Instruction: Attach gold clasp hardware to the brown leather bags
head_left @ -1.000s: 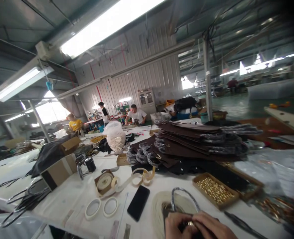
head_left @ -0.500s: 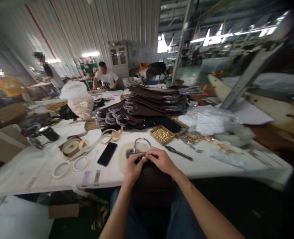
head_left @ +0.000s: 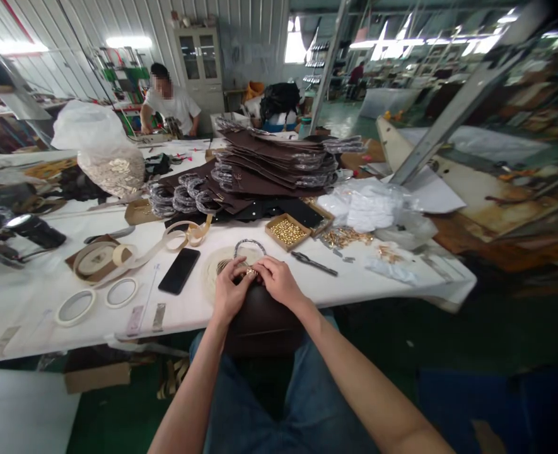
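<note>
A dark brown leather bag piece (head_left: 267,315) hangs over the table's front edge toward my lap. Its wrapped loop handle (head_left: 249,242) stands up beyond my hands. My left hand (head_left: 231,291) is closed on the top edge of the bag piece, thumb toward the middle. Close beside it, my right hand (head_left: 279,282) pinches at a small gold metal fitting (head_left: 251,271) on that edge. The fingers partly hide the fitting, so its exact shape is unclear. Under the handle lies a round pale disc (head_left: 209,277), partly covered.
Right of my hands lie a black punch-like tool (head_left: 314,263) and a box of gold studs (head_left: 287,232). To the left are a phone (head_left: 179,271) and tape rolls (head_left: 76,307). Stacked brown bag panels (head_left: 264,164) stand behind. A co-worker (head_left: 172,104) sits across the table.
My view has turned, so the table and bag sit further left and higher in the picture. Both hands stay together at the bag's top edge, around the gold fitting.
</note>
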The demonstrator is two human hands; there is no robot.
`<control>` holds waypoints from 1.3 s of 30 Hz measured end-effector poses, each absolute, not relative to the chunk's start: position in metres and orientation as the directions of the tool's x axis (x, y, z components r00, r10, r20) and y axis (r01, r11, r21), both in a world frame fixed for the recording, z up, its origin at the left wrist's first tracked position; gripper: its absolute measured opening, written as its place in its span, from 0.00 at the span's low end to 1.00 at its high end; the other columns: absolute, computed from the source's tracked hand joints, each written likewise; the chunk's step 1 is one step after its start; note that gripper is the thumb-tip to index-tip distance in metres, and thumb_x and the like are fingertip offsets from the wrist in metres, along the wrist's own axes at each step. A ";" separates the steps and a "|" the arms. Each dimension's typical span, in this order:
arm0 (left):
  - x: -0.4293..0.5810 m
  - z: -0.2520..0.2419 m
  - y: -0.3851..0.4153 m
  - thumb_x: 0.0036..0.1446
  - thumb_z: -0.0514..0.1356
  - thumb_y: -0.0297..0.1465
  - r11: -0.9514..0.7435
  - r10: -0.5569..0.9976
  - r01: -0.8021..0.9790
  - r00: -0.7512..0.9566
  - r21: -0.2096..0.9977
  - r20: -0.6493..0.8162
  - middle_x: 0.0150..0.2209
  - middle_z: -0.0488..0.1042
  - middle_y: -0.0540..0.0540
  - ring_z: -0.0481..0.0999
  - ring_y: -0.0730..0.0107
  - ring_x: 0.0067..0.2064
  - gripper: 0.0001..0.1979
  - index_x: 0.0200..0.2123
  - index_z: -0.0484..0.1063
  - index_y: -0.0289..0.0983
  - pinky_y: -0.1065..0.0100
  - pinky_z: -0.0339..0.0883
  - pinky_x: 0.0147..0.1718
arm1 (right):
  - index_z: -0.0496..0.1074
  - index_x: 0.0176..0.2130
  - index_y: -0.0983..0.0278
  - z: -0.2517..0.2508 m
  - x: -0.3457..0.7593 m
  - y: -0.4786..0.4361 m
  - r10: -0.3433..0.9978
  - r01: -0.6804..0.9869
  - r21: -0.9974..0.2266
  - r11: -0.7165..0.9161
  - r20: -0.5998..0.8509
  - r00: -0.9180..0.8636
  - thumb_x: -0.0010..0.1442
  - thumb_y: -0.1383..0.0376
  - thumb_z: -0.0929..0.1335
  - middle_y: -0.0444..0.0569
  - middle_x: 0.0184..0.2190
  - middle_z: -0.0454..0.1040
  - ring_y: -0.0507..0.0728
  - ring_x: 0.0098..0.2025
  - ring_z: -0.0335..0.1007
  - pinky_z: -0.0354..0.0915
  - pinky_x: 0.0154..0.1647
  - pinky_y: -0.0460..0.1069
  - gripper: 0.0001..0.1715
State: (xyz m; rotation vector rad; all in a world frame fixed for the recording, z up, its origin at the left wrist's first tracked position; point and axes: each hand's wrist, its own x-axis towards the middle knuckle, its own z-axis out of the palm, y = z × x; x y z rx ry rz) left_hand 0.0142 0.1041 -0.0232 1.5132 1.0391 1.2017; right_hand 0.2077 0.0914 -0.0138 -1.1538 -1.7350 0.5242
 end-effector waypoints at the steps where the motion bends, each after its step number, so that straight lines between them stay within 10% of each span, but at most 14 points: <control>1: 0.014 -0.023 0.104 0.68 0.74 0.39 -0.226 0.963 0.073 0.167 0.971 0.212 0.48 0.91 0.43 0.89 0.52 0.55 0.26 0.66 0.77 0.41 0.47 0.72 0.70 | 0.79 0.42 0.58 -0.015 0.207 0.092 0.875 0.476 -0.749 0.460 0.475 -0.098 0.83 0.60 0.66 0.51 0.39 0.81 0.62 0.41 0.79 0.72 0.48 0.55 0.16; 14: 0.014 -0.026 0.105 0.68 0.74 0.41 -0.205 0.977 0.029 0.064 0.978 0.203 0.48 0.89 0.42 0.89 0.54 0.50 0.13 0.51 0.87 0.42 0.57 0.81 0.52 | 0.82 0.53 0.57 -0.012 0.205 0.076 0.922 0.291 -0.882 0.370 0.387 0.000 0.82 0.53 0.68 0.52 0.47 0.83 0.60 0.37 0.80 0.78 0.39 0.54 0.15; 18: 0.012 -0.028 0.106 0.68 0.74 0.42 -0.215 0.969 -0.026 0.116 0.976 0.217 0.49 0.90 0.43 0.89 0.53 0.50 0.12 0.50 0.88 0.43 0.56 0.81 0.54 | 0.84 0.52 0.56 -0.014 0.204 0.068 0.895 0.326 -0.845 0.425 0.447 -0.008 0.79 0.55 0.73 0.54 0.52 0.84 0.64 0.51 0.82 0.80 0.51 0.56 0.10; 39: 0.006 -0.021 0.102 0.66 0.75 0.40 -0.213 0.963 -0.013 0.165 0.977 0.212 0.49 0.89 0.42 0.89 0.54 0.51 0.17 0.55 0.85 0.41 0.56 0.82 0.55 | 0.86 0.51 0.56 0.001 0.206 0.072 0.924 0.322 -0.870 0.372 0.381 -0.038 0.77 0.56 0.74 0.54 0.52 0.85 0.64 0.51 0.83 0.79 0.50 0.56 0.10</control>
